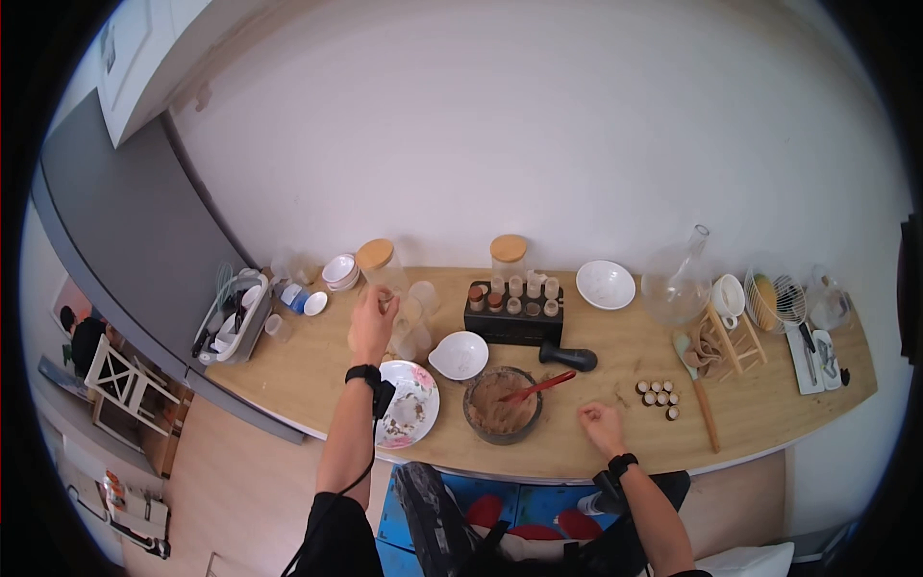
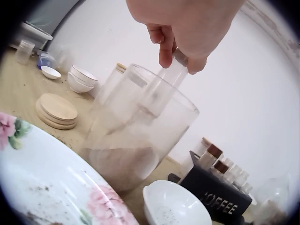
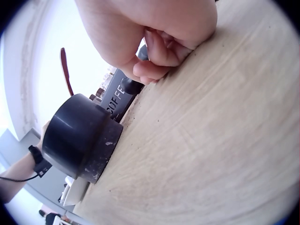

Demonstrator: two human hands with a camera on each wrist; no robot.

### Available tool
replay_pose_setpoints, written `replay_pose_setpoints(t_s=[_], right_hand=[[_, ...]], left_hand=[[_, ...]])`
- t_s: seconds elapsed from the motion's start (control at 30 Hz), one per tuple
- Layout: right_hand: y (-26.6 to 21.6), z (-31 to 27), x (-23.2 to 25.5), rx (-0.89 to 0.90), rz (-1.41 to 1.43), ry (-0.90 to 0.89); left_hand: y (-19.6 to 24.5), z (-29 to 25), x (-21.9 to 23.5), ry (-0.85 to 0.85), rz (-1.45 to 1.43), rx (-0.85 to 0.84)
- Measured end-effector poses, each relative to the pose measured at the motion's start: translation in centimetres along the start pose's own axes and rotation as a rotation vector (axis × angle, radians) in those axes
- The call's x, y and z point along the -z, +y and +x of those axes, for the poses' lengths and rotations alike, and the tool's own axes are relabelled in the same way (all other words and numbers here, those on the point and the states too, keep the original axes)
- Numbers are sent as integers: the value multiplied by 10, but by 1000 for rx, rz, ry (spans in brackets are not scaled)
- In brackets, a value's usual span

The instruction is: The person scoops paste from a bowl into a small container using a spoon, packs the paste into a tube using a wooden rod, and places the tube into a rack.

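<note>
Glass is what the left hand [image 2: 180, 23] pinches: a small test tube [image 2: 164, 86], held by its top between the fingertips and hanging down inside a tall glass jar [image 2: 140, 136] with brown powder at the bottom. Only the left wrist view shows this clearly; in the head view the tube is too small to tell. Just beside the jar lie a flowered plate [image 2: 42, 183] and a white bowl [image 2: 176, 208]. The right hand [image 1: 601, 423] is curled into a loose fist, holding nothing, and rests on the wooden counter [image 3: 225, 140] near the dark bowl [image 3: 82, 136].
</note>
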State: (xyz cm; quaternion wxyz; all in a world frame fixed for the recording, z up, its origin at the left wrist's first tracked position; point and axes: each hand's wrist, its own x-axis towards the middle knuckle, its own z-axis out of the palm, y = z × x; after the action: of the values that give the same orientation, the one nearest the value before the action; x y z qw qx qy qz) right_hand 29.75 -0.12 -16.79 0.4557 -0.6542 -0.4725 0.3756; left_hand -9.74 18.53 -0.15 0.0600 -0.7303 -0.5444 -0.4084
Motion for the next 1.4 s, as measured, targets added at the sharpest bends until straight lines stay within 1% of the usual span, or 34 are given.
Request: replay_pose_setpoints(t_s=[0.07, 0.1, 0.17, 0.2, 0.23, 0.27, 0.3, 0.33, 0.37, 0.4, 0.47, 0.53, 0.6, 0.67, 0.7, 0.73, 0.77, 0.8, 0.83, 0.87, 0.9, 0.97, 1.0, 1.03, 1.07, 1.1, 1.17, 1.2, 1.23, 1.3, 1.33, 1.4], right_hand=[[3, -2, -2, -11, -15, 1], [6, -1, -3, 12, 8, 1], [11, 3, -5, 38, 27, -7], [14, 2, -6, 32, 10, -12], [17, 2, -4, 30, -13, -16], [13, 4, 0, 42, -18, -13], [10, 4, 0, 5, -9, -15], [8, 2, -2, -41, 2, -20], [7, 2, -2, -42, 1, -19], [6, 3, -2, -15, -2, -21], [8, -8, 1, -1, -17, -29], [-2, 0, 4, -121, 166, -78], [-11, -2, 8, -125, 215, -58], [-23, -13, 20, -158, 236, -67], [-37, -17, 27, -142, 215, -6], [-56, -11, 34, -107, 198, 62], [-73, -8, 42, -105, 189, 64], [-91, -5, 51, -15, 226, 72], [-112, 0, 59, 78, 261, 76], [-142, 2, 62, 123, 260, 45], [-176, 4, 59, 170, 259, 11], [-235, 7, 43, 216, 162, -116], [-254, 13, 25, 270, 146, -189], [-271, 16, 7, 323, 129, -263], [-275, 25, -10, 346, 146, -386], [-283, 30, -28, 405, 2, -406], [-285, 34, -63, 445, -28, -458], [-284, 38, -74, 483, -30, -471], [-278, 47, -81, 497, -41, -475], [-273, 57, -91, 405, 120, -534], [-270, 62, -91, 413, 111, -541], [-271, 66, -84, 365, 157, -503]], left_hand=[[14, -2, 5, 158, -201, 243], [17, -2, 7, 158, -204, 249], [18, 0, 10, 265, -174, 82], [10, -5, 10, 263, -170, 91], [0, -10, 7, 157, -96, 72], [1, -4, 7, 59, -27, 42], [4, 2, 6, 69, -32, 30], [7, 0, 5, 155, -69, 71], [10, -3, 6, 239, -106, 122], [6, -3, 4, 239, -107, 128], [-3, -8, 4, 71, -16, 47], [0, -7, 3, 127, -30, 69], [9, -4, 14, 150, -29, 98], [18, -7, 25, 229, -168, 309], [13, -13, 24, 219, -166, 327], [9, -10, 22, 331, -340, 354], [7, -9, 20, 442, -515, 378], [7, -12, 20, 448, -525, 388], [9, -16, 24, 409, -745, 493], [11, -22, 29, 367, -965, 594], [17, -27, 31, 382, -973, 600], [39, -40, 29, 252, -1443, 764], [51, -44, 29, 261, -1453, 767], [63, -48, 29, 201, -1537, 796], [74, -51, 26, 139, -1621, 821], [82, -54, 21, 147, -1631, 819], [96, -59, 10, 42, -1715, 823], [103, -60, 7, 53, -1724, 815], [110, -60, 6, 13, -1729, 825], [113, -63, 3, -54, -1709, 838], [111, -65, 4, -41, -1716, 833], [109, -70, 10, -39, -1518, 899]])
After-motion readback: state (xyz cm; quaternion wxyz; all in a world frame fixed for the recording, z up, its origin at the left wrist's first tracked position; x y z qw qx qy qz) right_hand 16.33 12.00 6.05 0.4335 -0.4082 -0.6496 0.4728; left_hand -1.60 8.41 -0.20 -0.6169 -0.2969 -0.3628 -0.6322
